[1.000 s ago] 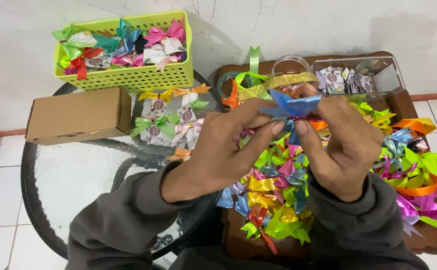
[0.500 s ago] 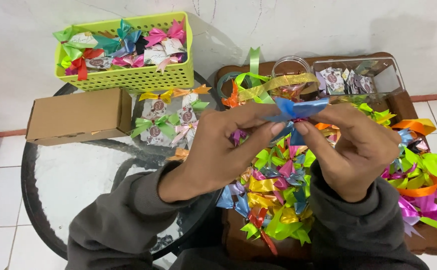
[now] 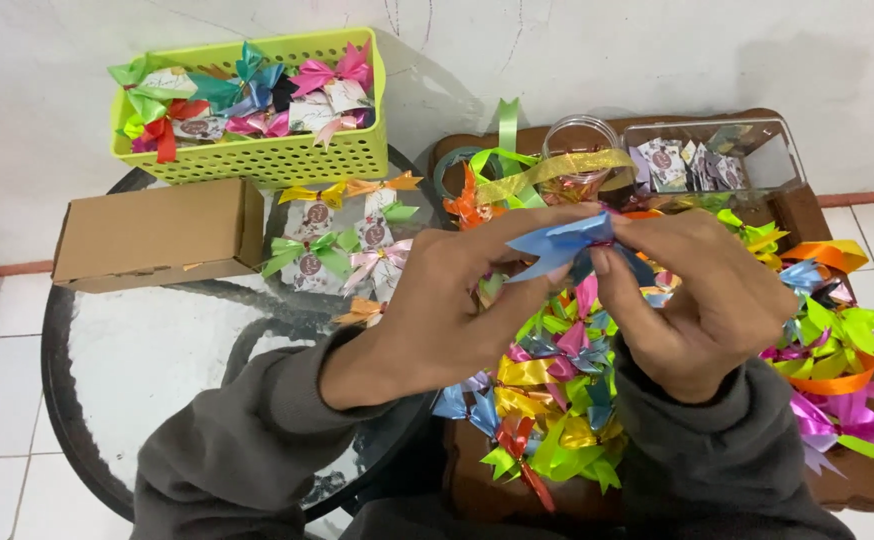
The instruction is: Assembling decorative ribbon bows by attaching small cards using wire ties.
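Both of my hands hold one small blue ribbon bow [image 3: 562, 243] up in front of me. My left hand [image 3: 447, 305] pinches its left end with thumb and fingers. My right hand [image 3: 702, 295] grips the right end, and its fingers hide that part of the bow. Beneath the hands lies a heap of coloured ribbon bows [image 3: 557, 400] in green, yellow, pink and blue, spread over a brown wooden tray [image 3: 857, 480].
A lime-green plastic basket [image 3: 257, 155] of bow-tied packets stands at the back left on a round glass table [image 3: 157, 350]. Beside it lie a closed cardboard box [image 3: 152, 235] and several loose packets [image 3: 342, 245]. A clear container [image 3: 717, 160] and a jar [image 3: 577, 140] sit behind the tray.
My hands have shifted the blue bow slightly; the right-hand fingers have closed further over its right end. Everything on the table stays where it was.
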